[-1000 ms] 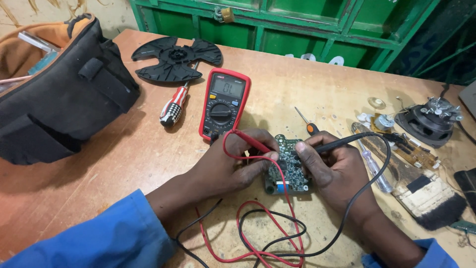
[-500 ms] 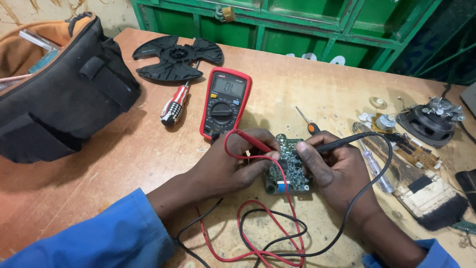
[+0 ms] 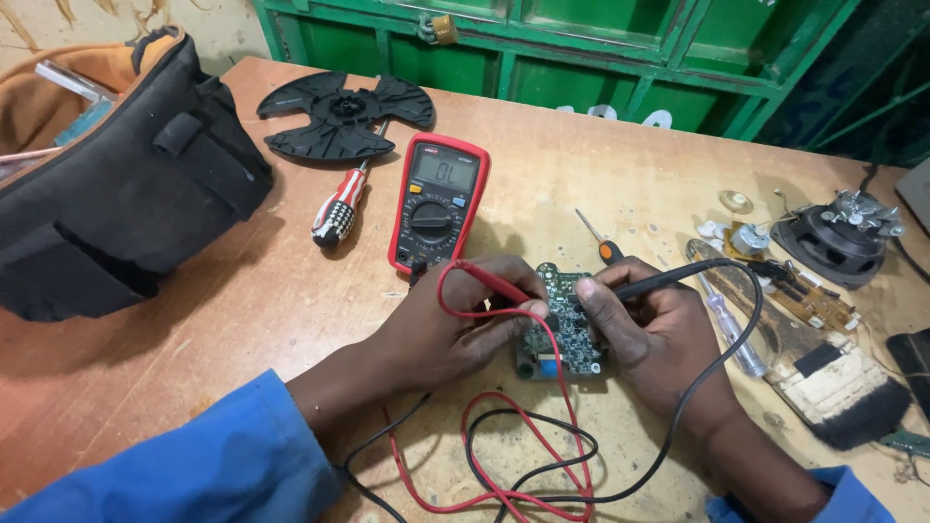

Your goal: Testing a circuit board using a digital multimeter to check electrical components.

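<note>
A small green circuit board [image 3: 569, 327] lies on the wooden table [image 3: 601, 184] in front of me. My left hand [image 3: 455, 324] grips the red test probe [image 3: 492, 281], tip down on the board's left side. My right hand [image 3: 651, 334] grips the black test probe [image 3: 668, 281], its tip on the board's upper middle. Both hands rest against the board. Red and black leads [image 3: 513, 465] loop on the table below the board. A red-cased multimeter [image 3: 439, 200] lies just beyond the hands, display lit.
A black tool bag [image 3: 116, 184] sits at the left. A black fan blade [image 3: 344, 111] and a red-and-white screwdriver [image 3: 339, 208] lie behind the meter. To the right are a small screwdriver [image 3: 599, 240], a brush [image 3: 823, 378], a speaker [image 3: 838, 242] and small parts. Green cabinet [image 3: 581, 48] behind.
Both hands stay on the board with the probes; only slight shifts of the view.
</note>
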